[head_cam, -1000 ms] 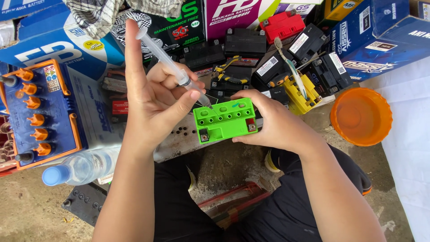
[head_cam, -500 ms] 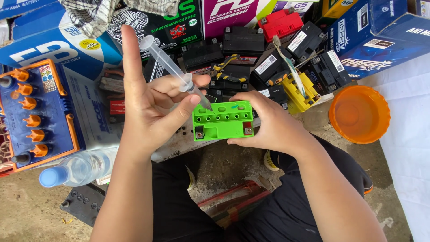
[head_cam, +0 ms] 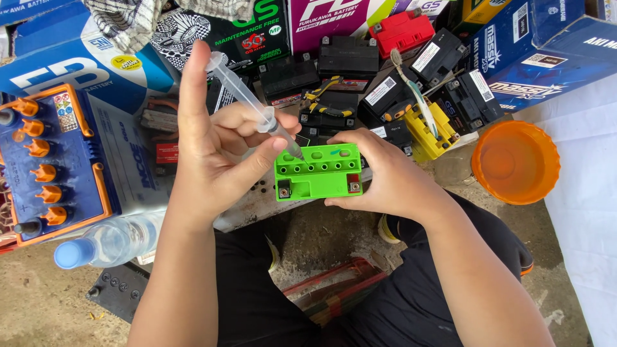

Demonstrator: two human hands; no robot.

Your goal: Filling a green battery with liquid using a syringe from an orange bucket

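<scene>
- Left hand (head_cam: 215, 154): fingers pinched round a clear syringe (head_cam: 247, 101), thumb and middle fingers clamping the barrel near its flange, index finger sticking straight up, clear of it.
- Syringe is tilted, plunger end far-left and high, needle tip down-right, sitting at the far-left corner of the green battery (head_cam: 319, 172), at or just over the row of fill holes; cannot tell if the tip is inside one.
- Right hand (head_cam: 389, 177): fingers wrapped round the right end of the green battery, thumb on the near edge, holding it level.
- Green battery sits mid-scene, just above the person's lap, resting on a whitish slab (head_cam: 257, 205). Two terminals on its near corners.
- Left: big blue battery (head_cam: 58, 164) with orange caps; near it a clear water bottle (head_cam: 106, 241) with blue cap, lying on its side.
- Far: pile of small black batteries (head_cam: 350, 61), one red battery (head_cam: 403, 32), one yellow battery (head_cam: 434, 135), plus printed cartons behind.
- Right: orange round lid (head_cam: 517, 162) on the ground, well apart from the hands.
</scene>
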